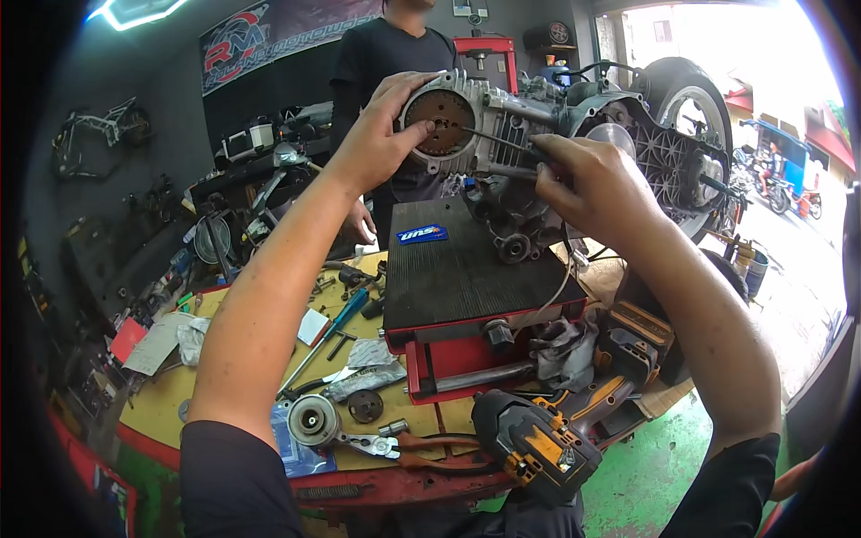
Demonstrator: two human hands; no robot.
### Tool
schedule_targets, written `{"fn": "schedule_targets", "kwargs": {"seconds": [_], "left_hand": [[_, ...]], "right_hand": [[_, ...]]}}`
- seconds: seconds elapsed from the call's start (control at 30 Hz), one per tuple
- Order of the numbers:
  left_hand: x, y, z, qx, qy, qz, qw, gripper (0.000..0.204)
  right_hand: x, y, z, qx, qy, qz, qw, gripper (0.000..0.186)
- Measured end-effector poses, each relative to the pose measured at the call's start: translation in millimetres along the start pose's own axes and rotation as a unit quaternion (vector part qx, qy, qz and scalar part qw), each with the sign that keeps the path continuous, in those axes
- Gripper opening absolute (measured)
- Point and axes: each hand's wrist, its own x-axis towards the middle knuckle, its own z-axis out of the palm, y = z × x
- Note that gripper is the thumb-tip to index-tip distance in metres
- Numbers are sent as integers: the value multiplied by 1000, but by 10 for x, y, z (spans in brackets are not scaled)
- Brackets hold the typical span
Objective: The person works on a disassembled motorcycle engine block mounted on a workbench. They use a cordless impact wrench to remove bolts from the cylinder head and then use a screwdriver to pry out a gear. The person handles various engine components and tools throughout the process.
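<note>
My left hand grips the left side of an aluminium engine head, its fingers over the top and its thumb on a round brown sprocket set in the head. My right hand holds a thin rod-like tool, whose tip reaches near the sprocket's centre; the handle is mostly hidden by my fingers. The engine, with a ribbed casing and rear wheel, sits over a black-topped stand with a red frame. A small blue card lies on the stand.
A person in dark clothing stands behind the engine. The yellow bench holds a cordless power tool, pliers, a round metal part, rags and several hand tools. A bright doorway with a street is at right.
</note>
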Motion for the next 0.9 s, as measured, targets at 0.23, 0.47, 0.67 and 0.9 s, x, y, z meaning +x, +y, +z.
{"fn": "schedule_targets", "kwargs": {"seconds": [0.23,0.47,0.67,0.9], "left_hand": [[-34,4,89,-1,30,13,999,61],[-88,-16,95,-28,58,-7,998,64],[-63,47,111,-37,53,-20,998,67],[-66,32,132,-57,64,-48,995,65]], "right_hand": [[-1,-9,20,-16,9,-3,1000,34],[23,-18,6,-62,-17,-19,998,37],[32,61,-101,-125,-30,-45,991,38],[99,86,-266,-161,-46,-60,984,28]]}}
